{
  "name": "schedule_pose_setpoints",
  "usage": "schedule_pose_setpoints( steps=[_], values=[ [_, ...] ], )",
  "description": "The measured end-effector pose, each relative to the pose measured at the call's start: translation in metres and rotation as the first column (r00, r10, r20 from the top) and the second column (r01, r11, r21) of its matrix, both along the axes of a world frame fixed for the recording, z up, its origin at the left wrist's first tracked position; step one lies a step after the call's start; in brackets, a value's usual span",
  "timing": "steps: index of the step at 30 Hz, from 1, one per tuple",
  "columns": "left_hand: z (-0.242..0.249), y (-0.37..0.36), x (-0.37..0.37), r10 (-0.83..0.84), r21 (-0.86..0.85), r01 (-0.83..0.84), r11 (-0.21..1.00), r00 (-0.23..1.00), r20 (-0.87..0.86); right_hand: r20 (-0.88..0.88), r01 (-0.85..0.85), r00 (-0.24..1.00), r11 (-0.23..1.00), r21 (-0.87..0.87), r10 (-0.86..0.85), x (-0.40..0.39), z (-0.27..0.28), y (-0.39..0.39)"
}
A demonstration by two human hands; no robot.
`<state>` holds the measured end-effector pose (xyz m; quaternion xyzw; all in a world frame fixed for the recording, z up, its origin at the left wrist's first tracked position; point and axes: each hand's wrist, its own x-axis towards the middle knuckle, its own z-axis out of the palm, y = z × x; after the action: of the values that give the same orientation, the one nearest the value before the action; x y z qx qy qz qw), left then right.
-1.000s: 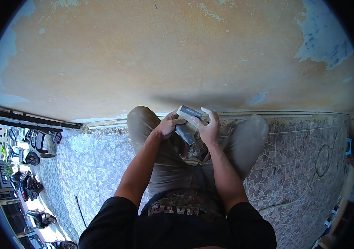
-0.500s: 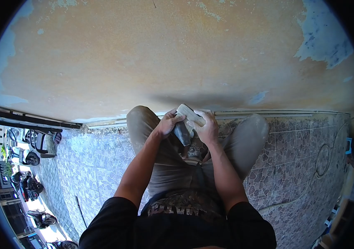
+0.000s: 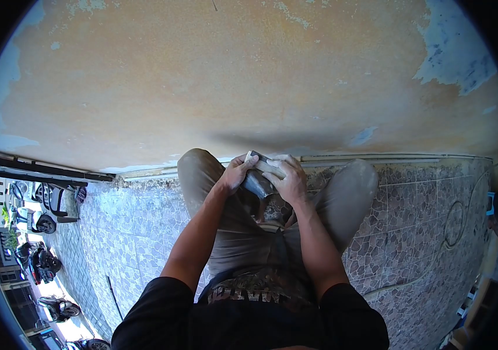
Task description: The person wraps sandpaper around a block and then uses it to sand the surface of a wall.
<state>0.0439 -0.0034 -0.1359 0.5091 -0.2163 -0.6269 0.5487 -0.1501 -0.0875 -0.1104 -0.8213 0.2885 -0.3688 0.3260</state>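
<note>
A pale, dusty block (image 3: 267,167) is held between my two hands, in front of the wall and above my lap. My left hand (image 3: 236,173) pinches its left end, thumb on top. Around its right end my right hand (image 3: 291,179) is closed, with white dust on the fingers. A dark grey sheet that looks like sandpaper (image 3: 259,185) hangs below the block, and a dark strip shows along the block's upper edge. Whether the sheet wraps fully around the block is hidden by my fingers.
Ahead rises a patchy, scraped wall (image 3: 202,87), with thin pipes (image 3: 377,156) along its foot. My knees are bent on both sides. Stone-patterned tiles (image 3: 400,233) cover the floor, where a hose (image 3: 418,274) lies at right. Several motorbikes (image 3: 42,262) stand at far left.
The block has been turned in my hands, so its broad pale face now shows less and a dark edge shows more. The hanging grey sheet has shifted and looks wider.
</note>
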Motion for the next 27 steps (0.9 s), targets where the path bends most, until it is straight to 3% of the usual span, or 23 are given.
schedule_pose_setpoints(
  steps=[6, 8, 12, 21, 27],
  values=[
    [0.007, 0.000, -0.003, -0.012, -0.053, 0.013, 0.999, 1.000, 0.005, 0.064, 0.014, 0.998, 0.993, 0.118, -0.022, 0.003, -0.002, -0.001],
    [0.001, 0.000, -0.003, -0.014, -0.068, 0.015, 0.998, 1.000, 0.014, 0.019, 0.152, 0.987, 0.972, 0.182, -0.158, 0.004, -0.002, 0.000],
    [0.002, 0.000, -0.002, -0.036, -0.055, 0.039, 0.998, 0.998, 0.052, -0.099, 0.085, 0.993, 0.974, 0.212, -0.066, -0.002, -0.013, -0.002],
    [0.014, 0.000, -0.006, -0.051, -0.025, 0.051, 0.998, 0.999, 0.001, -0.130, 0.164, 0.981, 0.974, 0.154, -0.144, 0.000, -0.006, 0.004],
    [0.004, -0.001, 0.003, -0.102, 0.014, 0.102, 0.995, 0.995, 0.013, -0.075, 0.109, 0.991, 0.994, 0.001, -0.108, 0.001, -0.005, 0.003]
  ],
)
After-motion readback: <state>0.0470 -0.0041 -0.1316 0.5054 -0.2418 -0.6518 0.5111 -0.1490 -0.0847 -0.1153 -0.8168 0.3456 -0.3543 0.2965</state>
